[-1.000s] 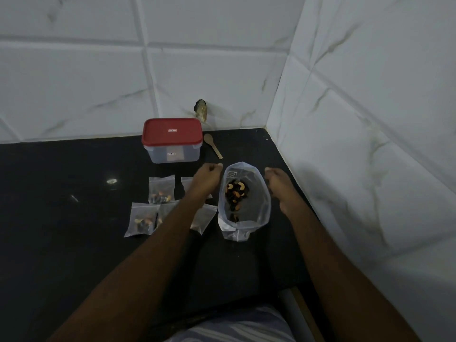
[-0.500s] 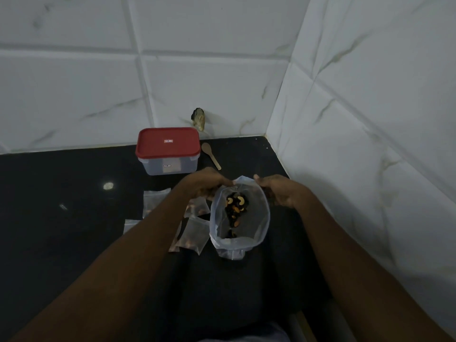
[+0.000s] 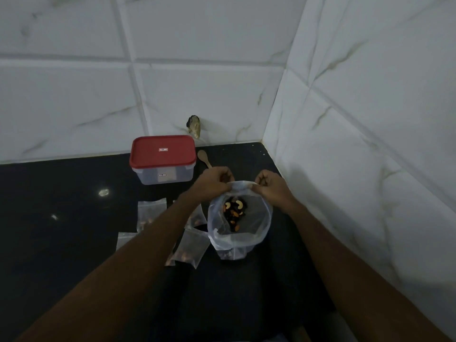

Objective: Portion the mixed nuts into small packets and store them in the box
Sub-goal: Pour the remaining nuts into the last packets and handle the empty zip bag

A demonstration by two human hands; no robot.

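A clear plastic bag [image 3: 256, 225] of mixed nuts [image 3: 234, 212] stands open on the black counter [image 3: 61, 218]. My left hand [image 3: 212, 181] pinches the far rim of the bag on the left side. My right hand [image 3: 271, 184] pinches the same rim on the right side, and the two hands nearly meet. Several small clear packets [image 3: 192, 248] with nuts lie to the left of the bag, partly hidden under my left forearm. A clear box with a red lid [image 3: 162, 151] stands shut behind them.
A small wooden spoon [image 3: 203, 157] lies between the box and my left hand. White marble-tiled walls [image 3: 370, 119] close the counter at the back and on the right, forming a corner. A dark chipped hole [image 3: 193, 125] marks the back wall above the counter.
Both hands went from apart beside the bag to its far rim, took hold of it and drew it together. The camera has tilted slightly.
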